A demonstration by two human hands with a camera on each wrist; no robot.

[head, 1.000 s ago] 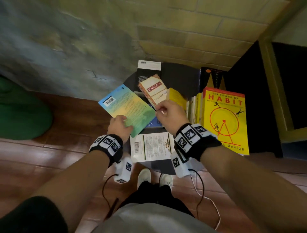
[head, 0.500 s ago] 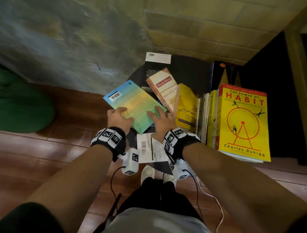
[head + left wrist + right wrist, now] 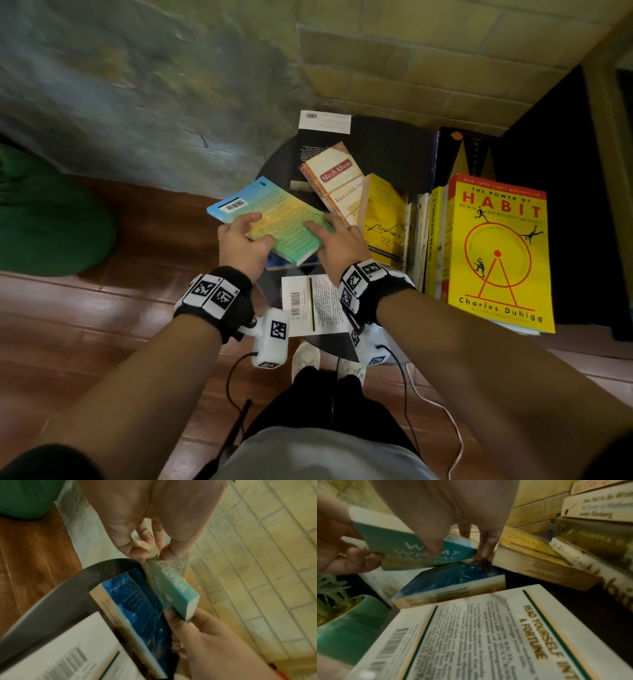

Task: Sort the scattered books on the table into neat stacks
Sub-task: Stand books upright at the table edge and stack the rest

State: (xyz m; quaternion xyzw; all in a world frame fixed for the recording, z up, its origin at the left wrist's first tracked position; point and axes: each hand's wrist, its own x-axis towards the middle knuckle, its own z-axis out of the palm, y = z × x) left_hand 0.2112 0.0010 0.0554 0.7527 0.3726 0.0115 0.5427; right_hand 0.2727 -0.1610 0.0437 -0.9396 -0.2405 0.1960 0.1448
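Note:
A teal-to-yellow paperback [image 3: 274, 219] lies back cover up between both hands, tilted just above a blue book [image 3: 137, 608] on the round dark table [image 3: 387, 150]. My left hand [image 3: 243, 240] pinches its near left edge, thumb on top. At its right near corner my right hand [image 3: 337, 236] grips it, index finger on the cover. The right wrist view shows the teal book [image 3: 399, 545] over the blue book [image 3: 447, 580]. A white book [image 3: 318, 305] lies nearest me. Behind lie a tan Mitch Albom book [image 3: 337, 181] and a black-and-white book [image 3: 323, 125].
A yellow book [image 3: 385, 222] leans against a stack at the right topped by the yellow Habit book [image 3: 496, 253]. A green cushion [image 3: 44, 219] sits on the wooden floor at the left. A green plant pot [image 3: 342, 615] stands by the table. A wall runs behind.
My right hand left the tan Mitch Albom book and came over to the teal book's right corner. Both hands now hold the teal book, lower over the blue one.

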